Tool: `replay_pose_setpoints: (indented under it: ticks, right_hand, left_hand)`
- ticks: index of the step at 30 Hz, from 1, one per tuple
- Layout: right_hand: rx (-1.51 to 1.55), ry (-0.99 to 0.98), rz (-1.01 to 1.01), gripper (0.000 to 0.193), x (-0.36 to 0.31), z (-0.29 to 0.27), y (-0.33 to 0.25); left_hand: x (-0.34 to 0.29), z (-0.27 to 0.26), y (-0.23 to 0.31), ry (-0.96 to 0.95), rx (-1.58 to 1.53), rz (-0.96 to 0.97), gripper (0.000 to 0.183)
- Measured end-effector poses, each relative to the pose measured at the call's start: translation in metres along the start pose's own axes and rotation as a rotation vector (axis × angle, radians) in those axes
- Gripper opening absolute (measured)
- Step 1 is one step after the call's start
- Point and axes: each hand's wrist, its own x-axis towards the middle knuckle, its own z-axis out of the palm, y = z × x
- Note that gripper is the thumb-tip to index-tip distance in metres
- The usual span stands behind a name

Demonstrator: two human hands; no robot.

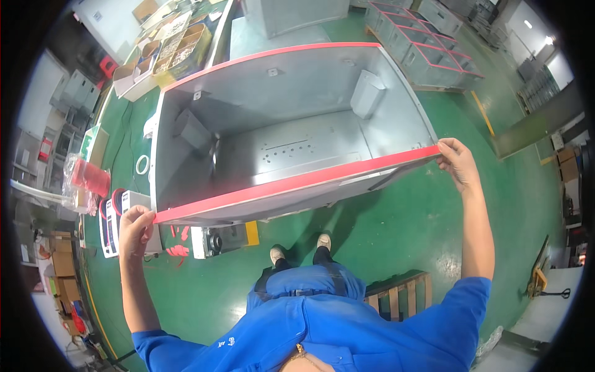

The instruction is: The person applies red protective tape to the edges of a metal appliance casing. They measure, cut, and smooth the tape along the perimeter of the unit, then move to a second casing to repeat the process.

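Observation:
A large grey sheet-metal box (273, 102) stands before me with its open top facing up. Along its near rim runs a long strip of red tape (297, 181). My left hand (134, 230) pinches the strip's left end at the box's near left corner. At the near right corner, my right hand (457, 163) has its fingers closed on the other end. Whether the strip is stuck down along its whole length, I cannot tell. More red tape (273, 51) lies along the far rim. Brackets and small holes show inside the box.
Left of the box, a green-topped bench (124, 133) bears parts boxes (183, 53), red rolls in plastic (91, 177) and white tape dispensers (110, 226). Red scraps (178, 250) lie below. Several red-rimmed metal boxes (427, 56) stand far right. A wooden pallet (400, 297) is near my feet.

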Motion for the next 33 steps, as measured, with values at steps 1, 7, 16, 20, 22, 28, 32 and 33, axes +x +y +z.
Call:
replay_pose_setpoints:
  ticks: [1, 7, 16, 20, 22, 28, 32, 33]
  right_hand:
    - [0.005, 0.001, -0.003, 0.026, 0.0, 0.0, 0.001]
    - [0.022, -0.021, -0.018, 0.027, 0.004, -0.002, 0.007]
    - [0.046, 0.003, -0.015, 0.027, 0.003, -0.002, 0.009]
    - [0.041, 0.012, -0.026, 0.026, 0.001, 0.003, 0.008]
    - [0.044, 0.025, -0.033, 0.026, 0.002, 0.001, 0.01]
    - [-0.095, 0.157, -0.142, 0.025, -0.001, 0.005, 0.016]
    - [-0.232, 0.417, -0.486, 0.023, -0.007, 0.019, 0.031]
    - [-0.256, 0.465, -0.587, 0.021, -0.013, 0.031, 0.03]
  left_hand:
    - [0.001, 0.001, 0.001, 0.012, -0.002, 0.001, 0.013]
    - [0.002, -0.002, -0.001, -0.024, -0.042, -0.012, 0.011]
    - [0.001, 0.001, 0.0, -0.021, -0.055, -0.01, 0.011]
    - [-0.001, 0.004, 0.004, -0.014, -0.07, -0.025, 0.01]
    - [0.0, 0.004, 0.003, -0.017, -0.075, -0.015, 0.01]
    - [-0.001, 0.006, 0.003, 0.0, -0.058, -0.005, 0.011]
    - [0.0, 0.008, 0.006, -0.003, -0.054, -0.008, 0.011]
    - [-0.001, 0.007, 0.004, -0.007, -0.052, -0.003, 0.011]
